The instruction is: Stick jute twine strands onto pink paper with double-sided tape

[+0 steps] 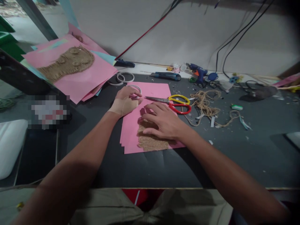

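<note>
My left hand (125,101), with a beige wrap around palm and wrist, is closed on a thin roll of white tape (138,87) over the upper left of some pink sheets (131,137). Part of the roll is hidden by my fingers. Spread out, my right hand (161,120) rests on a patch of brown jute twine rows (152,143) lying on the top pink sheet. Just beyond it lie scissors (179,100) with one yellow and one red handle, blades pointing left toward my left hand.
Loose twine (205,104) is tangled right of the scissors. Behind are a blue cutter knife (166,76), a blue glue gun (199,73) and more tape rolls (125,77). At left, stacked pink sheets (93,78) carry a finished-looking twine shape (70,62). Cables hang along the wall.
</note>
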`<state>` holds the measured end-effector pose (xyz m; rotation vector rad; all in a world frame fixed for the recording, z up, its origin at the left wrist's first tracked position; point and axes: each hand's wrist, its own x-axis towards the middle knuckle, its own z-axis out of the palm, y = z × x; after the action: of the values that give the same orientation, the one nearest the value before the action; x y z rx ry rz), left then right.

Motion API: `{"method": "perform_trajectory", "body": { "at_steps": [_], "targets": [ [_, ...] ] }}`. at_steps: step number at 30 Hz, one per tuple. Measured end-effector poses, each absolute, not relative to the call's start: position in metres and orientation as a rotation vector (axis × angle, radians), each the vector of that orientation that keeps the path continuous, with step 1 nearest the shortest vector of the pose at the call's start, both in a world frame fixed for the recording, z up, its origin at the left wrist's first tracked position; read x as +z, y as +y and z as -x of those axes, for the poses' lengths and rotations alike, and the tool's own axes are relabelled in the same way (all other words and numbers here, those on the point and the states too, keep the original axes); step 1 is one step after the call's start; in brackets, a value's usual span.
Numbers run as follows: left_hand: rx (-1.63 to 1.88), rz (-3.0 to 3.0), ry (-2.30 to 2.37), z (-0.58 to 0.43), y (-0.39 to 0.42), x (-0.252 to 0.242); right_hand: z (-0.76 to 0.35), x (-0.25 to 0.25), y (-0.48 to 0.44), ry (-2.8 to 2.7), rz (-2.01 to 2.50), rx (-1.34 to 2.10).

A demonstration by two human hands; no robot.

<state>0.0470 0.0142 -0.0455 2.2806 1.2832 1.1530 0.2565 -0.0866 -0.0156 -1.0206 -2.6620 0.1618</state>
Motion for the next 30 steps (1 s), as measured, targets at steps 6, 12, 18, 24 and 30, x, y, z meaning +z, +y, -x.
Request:
{"method": "perform_trajectory", "body": {
  "at_steps": [6,12,18,24,30],
  "targets": [
    [1.11,-2.217,1.349,-0.0463,0.018,-0.0477,-0.2531,-0.0146,-0.0845,-2.68,1.105,0.147],
    [1.055,-2.228,1.339,-0.0457,0.0199,-0.0466,-0.2536,-0.0149,-0.0839,-2.663,1.093,0.163],
    [1.014,-2.157,1.329,-0.0464,0.0184,-0.0423,-0.2562,-0.0164,-0.084,-2.663,1.07,0.132],
    [0.973,-2.191,1.368,-0.0471,0.0201,-0.0395,-0.2549,-0.0153,-0.0844,-2.673,1.06,0.139],
    [0.982,-2.182,1.381,-0.0474,0.0208,-0.0431,-0.2552,-0.0161,-0.0857,-2.666,1.095,0.123]
  ]
}}
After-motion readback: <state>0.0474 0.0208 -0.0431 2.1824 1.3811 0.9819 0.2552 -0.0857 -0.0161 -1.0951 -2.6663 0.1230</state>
